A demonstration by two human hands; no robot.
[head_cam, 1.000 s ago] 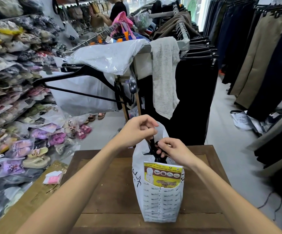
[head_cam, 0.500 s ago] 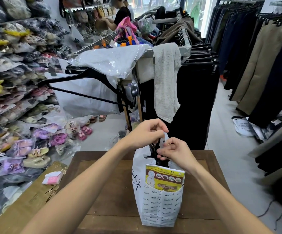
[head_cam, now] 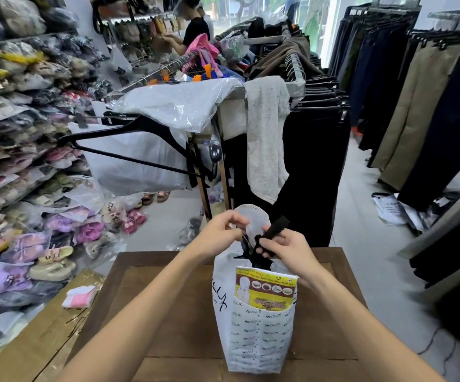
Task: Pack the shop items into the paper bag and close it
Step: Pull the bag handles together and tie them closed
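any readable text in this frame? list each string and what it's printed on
"HELLLUX", as best it reads: small word repeated in rows over the front of the white paper bag.
Large black letters on the bag's left side: foreshortened, not readable.
Yellow and brown packet in the bag's mouth: print too small and blurred.
Printed white bag on the floor: unreadable.

The paper bag [head_cam: 253, 337] in front of me is white, printed all over with small dark lettering in rows, plus bigger black letters down its side. Sticking out of it is a packet [head_cam: 266, 290] in yellow and dark brown with a white top edge. The ribbon [head_cam: 274, 230] I pinch is black. The surface [head_cam: 168, 312] is dark brown wood. A pink and white packet [head_cam: 78, 296] lies on tan cardboard [head_cam: 38, 346]. A speckled pale grey cloth [head_cam: 266, 144] hangs beside black garments [head_cam: 314, 161].
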